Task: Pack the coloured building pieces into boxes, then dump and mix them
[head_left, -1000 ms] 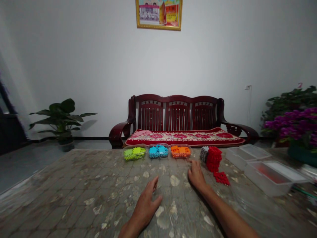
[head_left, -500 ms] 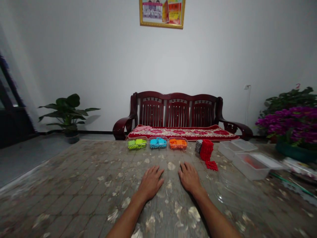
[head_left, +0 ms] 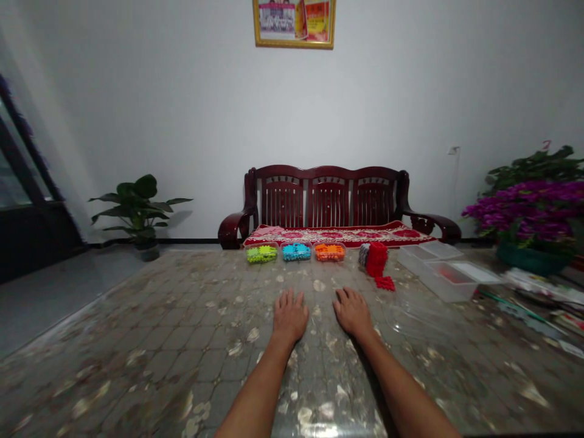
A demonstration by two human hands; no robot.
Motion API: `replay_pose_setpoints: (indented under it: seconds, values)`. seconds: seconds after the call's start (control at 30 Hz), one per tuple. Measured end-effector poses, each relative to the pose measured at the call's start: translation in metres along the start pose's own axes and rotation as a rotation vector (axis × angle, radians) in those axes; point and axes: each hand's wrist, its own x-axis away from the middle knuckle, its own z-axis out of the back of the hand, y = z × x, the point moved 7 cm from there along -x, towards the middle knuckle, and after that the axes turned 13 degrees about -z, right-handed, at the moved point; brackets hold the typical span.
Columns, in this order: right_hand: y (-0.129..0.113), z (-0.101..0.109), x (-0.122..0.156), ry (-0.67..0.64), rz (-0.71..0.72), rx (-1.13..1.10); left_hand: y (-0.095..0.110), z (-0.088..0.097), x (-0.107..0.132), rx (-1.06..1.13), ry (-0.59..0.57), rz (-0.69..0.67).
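My left hand [head_left: 291,315] lies palm down on the patterned tabletop [head_left: 182,340], fingers stretched forward and holding nothing. To its right, my right hand [head_left: 353,311] rests palm down too, its fingers slightly bent and apart, also bare. Beyond them stand three clear tubs of small plastic pieces: lime green [head_left: 261,253], blue [head_left: 296,252] and orange [head_left: 330,252]. Nearest my right hand is a flat red piece [head_left: 385,283], lying before an upright red block of joined pieces [head_left: 376,260]. A grey block [head_left: 364,255] stands against the red one's left side.
Translucent plastic boxes [head_left: 449,283] sit at the right, with a clear lid [head_left: 417,321] nearer me. A green stick [head_left: 515,304] and a purple flower pot [head_left: 533,252] are farther right. Behind the table stands a wooden bench [head_left: 328,204]; a potted plant [head_left: 141,210] is at left.
My left hand has shifted a little to the right and its fingers now point forward. My right hand stays almost in place. The whole view has tilted slightly; the tubs and blocks have not moved.
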Motion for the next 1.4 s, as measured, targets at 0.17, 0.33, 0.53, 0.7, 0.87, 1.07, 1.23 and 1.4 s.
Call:
replay_pose_setpoints:
  seconds: [0.17, 0.33, 0.53, 0.7, 0.87, 1.07, 1.23, 1.4]
  values:
    - [0.001, 0.001, 0.0, 0.021, -0.006, -0.032, -0.002, 0.001, -0.002, -0.007, -0.013, 0.003]
    - [0.001, 0.002, 0.001, 0.037, -0.007, -0.048, -0.002, 0.001, -0.004, -0.031, -0.021, 0.006]
    - [0.0, 0.006, 0.003, 0.037, -0.008, -0.06, -0.003, 0.001, -0.008, -0.052, -0.041, -0.003]
    - [0.0, 0.007, 0.005, 0.021, -0.003, -0.06, -0.002, 0.002, -0.011, -0.064, -0.051, -0.014]
    - [0.001, 0.003, 0.006, 0.0, 0.017, -0.074, -0.004, 0.0, -0.011, -0.095, -0.069, -0.009]
    - [0.002, 0.004, 0.014, -0.021, 0.05, -0.083, -0.005, -0.005, -0.012, -0.104, -0.048, -0.023]
    - [0.011, 0.007, 0.02, -0.063, 0.072, -0.168, -0.003, -0.004, -0.009, -0.139, -0.048, -0.036]
    - [0.019, 0.014, 0.015, -0.177, 0.068, -0.316, -0.001, 0.0, -0.006, -0.132, -0.055, -0.046]
